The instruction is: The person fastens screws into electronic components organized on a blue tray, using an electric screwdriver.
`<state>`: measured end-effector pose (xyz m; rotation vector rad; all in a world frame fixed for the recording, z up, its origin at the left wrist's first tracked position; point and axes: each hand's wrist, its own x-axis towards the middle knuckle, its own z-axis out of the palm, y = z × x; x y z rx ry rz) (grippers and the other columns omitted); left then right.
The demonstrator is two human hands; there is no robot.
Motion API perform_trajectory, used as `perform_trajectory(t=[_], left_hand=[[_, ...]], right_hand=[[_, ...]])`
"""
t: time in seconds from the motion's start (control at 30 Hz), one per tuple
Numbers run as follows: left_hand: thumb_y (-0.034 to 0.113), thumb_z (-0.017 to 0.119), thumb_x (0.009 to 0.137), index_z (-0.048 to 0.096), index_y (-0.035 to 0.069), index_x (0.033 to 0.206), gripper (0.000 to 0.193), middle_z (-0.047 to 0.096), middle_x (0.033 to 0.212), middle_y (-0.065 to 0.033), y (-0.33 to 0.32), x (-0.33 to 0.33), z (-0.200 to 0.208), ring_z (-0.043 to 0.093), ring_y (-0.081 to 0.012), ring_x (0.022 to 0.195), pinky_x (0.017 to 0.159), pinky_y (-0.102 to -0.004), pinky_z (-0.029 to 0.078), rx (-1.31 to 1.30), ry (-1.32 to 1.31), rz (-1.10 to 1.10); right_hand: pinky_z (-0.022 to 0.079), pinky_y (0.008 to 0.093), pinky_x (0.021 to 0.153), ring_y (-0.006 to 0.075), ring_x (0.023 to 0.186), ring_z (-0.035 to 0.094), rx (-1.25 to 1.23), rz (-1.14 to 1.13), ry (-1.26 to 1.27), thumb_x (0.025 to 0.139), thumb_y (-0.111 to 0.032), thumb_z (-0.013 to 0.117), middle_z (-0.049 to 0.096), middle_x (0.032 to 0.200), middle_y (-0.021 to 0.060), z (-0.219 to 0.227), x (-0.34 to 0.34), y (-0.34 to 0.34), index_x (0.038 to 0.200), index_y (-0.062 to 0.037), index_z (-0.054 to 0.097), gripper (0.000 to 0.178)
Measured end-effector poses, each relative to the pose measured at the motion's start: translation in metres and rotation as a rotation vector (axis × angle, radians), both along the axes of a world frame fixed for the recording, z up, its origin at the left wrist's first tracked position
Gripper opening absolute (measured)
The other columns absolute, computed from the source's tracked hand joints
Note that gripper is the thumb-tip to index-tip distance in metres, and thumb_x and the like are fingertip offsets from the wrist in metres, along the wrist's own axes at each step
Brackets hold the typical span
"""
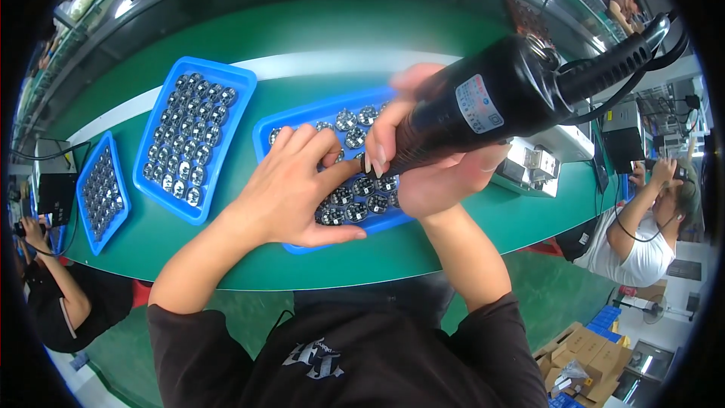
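Green bench (468, 227) | 3 blue trays (226, 106) | co-workers (642, 242) either side

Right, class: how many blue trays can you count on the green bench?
3. One small tray at far left, one tray beside it, and one tray under the left hand and right hand. Others may be hidden.

Bare green bench (317, 38) on the far side gives passing room. Left is crowded by two blue trays (226, 75), right blocked by a grey box (532, 166) and cables.
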<state>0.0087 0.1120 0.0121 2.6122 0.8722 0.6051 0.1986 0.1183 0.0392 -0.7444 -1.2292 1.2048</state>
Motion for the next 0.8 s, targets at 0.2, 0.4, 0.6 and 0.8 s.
perform_trajectory(t=[0.2, 0.4, 0.6, 0.8], left_hand=[[0.065, 0.076, 0.068, 0.072, 0.003, 0.108, 0.073, 0.046, 0.094, -0.0087, 0.000, 0.000, 0.000, 0.045, -0.0261, 0.088, 0.078, -0.0382, 0.035, 0.001, 0.008, 0.002], [0.065, 0.076, 0.068, 0.072, 0.003, 0.107, 0.074, 0.045, 0.093, -0.0084, 0.000, -0.002, 0.000, 0.045, -0.0254, 0.087, 0.077, -0.0381, 0.034, 0.017, 0.002, 0.005], [0.065, 0.076, 0.068, 0.073, 0.003, 0.106, 0.073, 0.044, 0.091, -0.0083, -0.001, -0.001, 0.003, 0.044, -0.0252, 0.086, 0.077, -0.0377, 0.034, 0.004, 0.006, -0.004], [0.063, 0.081, 0.063, 0.073, 0.003, 0.106, 0.074, 0.048, 0.092, -0.0102, -0.004, 0.012, 0.009, 0.046, -0.0285, 0.086, 0.077, -0.0405, 0.036, 0.100, 0.028, -0.005]], right_hand=[[0.045, 0.0296, 0.048, 0.0191, 0.046, 0.050, 0.013, -0.019, 0.022, 0.073, -0.097, 0.034, 0.051, 0.058, 0.0097, -0.002, 0.000, 0.000, 0.119, 0.0004, 0.042, 0.108], [0.045, 0.0283, 0.048, 0.0174, 0.047, 0.050, -0.053, 0.001, -0.024, 0.066, -0.103, 0.031, 0.051, 0.058, 0.0081, -0.003, -0.008, -0.002, 0.115, -0.0011, 0.044, 0.113], [0.044, 0.0262, 0.049, 0.0137, 0.049, 0.050, -0.052, 0.013, -0.094, 0.058, -0.104, 0.033, 0.053, 0.060, 0.0054, -0.010, -0.006, -0.003, 0.109, -0.0042, 0.044, 0.113], [0.044, 0.0240, 0.051, 0.0113, 0.055, 0.054, 0.016, 0.084, 0.119, 0.074, -0.090, 0.053, 0.061, 0.070, 0.0090, -0.009, 0.004, -0.003, 0.119, 0.0039, 0.050, 0.104]])
